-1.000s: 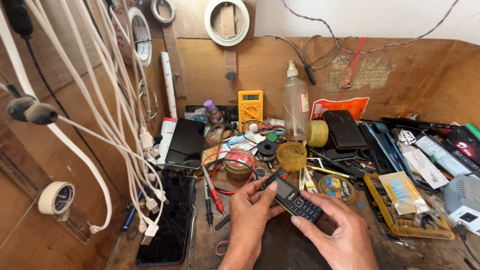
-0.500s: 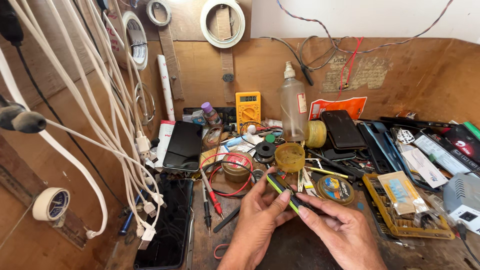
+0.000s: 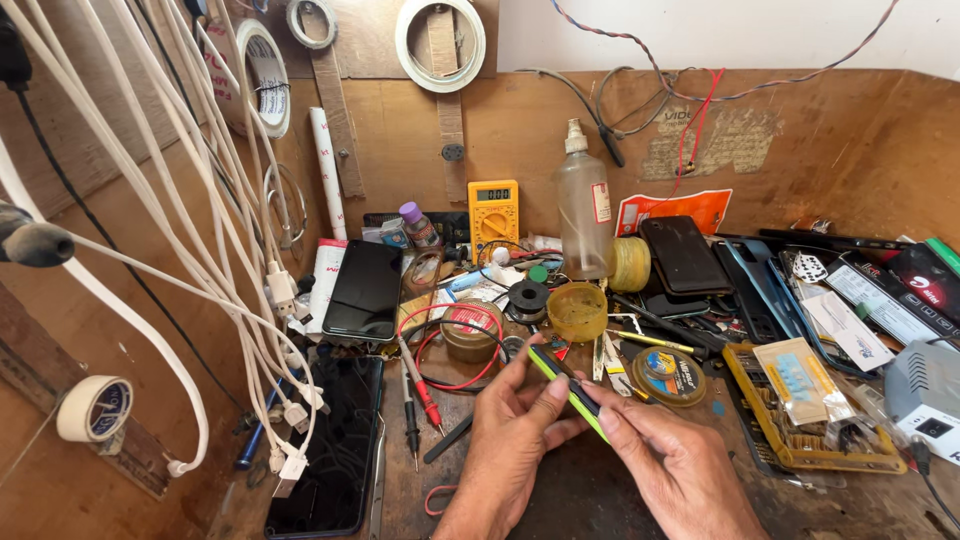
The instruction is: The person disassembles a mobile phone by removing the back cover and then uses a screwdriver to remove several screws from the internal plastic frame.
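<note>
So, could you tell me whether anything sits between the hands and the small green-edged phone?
Nothing visible does. The left hand and the right hand both already grip the small green-edged phone directly, turned edge-on above the workbench. The clutter, such as the yellow tub, lies behind it.

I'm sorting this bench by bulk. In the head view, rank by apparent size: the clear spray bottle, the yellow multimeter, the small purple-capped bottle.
1. Clear spray bottle, tallest by far.
2. Yellow multimeter, clearly shorter.
3. Purple-capped bottle, smallest.
All three stand near the back wall, at similar depth, so nearness hardly skews the order.
</note>
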